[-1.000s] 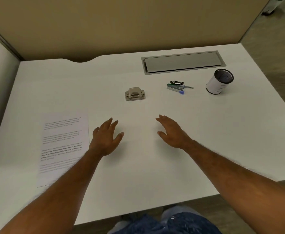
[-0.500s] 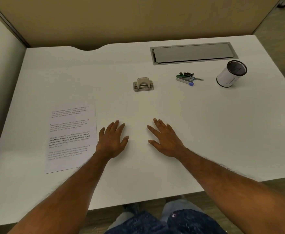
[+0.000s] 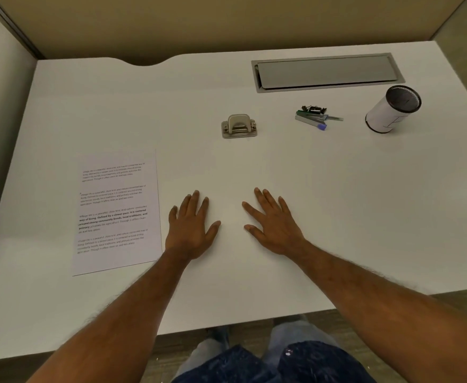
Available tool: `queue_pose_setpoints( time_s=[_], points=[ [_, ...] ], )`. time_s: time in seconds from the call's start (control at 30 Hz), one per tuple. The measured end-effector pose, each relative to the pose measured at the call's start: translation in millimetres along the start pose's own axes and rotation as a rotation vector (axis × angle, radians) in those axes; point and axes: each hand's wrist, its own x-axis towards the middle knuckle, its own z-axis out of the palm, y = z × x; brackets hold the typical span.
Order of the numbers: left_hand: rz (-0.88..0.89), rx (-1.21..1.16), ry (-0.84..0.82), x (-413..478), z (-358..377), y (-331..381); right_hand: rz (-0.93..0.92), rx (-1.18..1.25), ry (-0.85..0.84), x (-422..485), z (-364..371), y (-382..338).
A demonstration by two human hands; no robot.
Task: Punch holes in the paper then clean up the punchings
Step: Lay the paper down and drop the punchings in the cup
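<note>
Both hands lay flat and released on the counter [image 3: 282,167], grasping nothing: the left hand [image 3: 190,228] just beside the right edge of the paper [image 3: 117,211], the right hand [image 3: 275,225] farther right. The hole punch [image 3: 239,126] stood beyond the hands, well apart from the paper, untouched. This placement suggested a start position; no punching had yet begun.
</note>
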Motion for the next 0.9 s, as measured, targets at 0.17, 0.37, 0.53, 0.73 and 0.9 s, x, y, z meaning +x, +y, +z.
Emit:
queue_pose_setpoints(
  time_s=[0.17,0.37,0.53,0.73,0.9],
  points=[
    [-0.007,-0.064,0.082,3,3,-1,0.086,0.428,0.137,4,-3,-3],
    [-0.064,-0.426,0.34,10,-8,4,0.355,1.002,0.294,11,-25,-5],
    [-0.363,-1.041,0.224,17,-22,25,0.578,1.572,0.186,15,-43,-6],
    [-0.483,-1.525,0.012,24,-32,49,0.594,1.885,0.081,10,-51,-2],
    [-0.505,-1.65,-0.152,36,-31,70,0.618,1.912,0.094,9,-54,5]
  ],
)
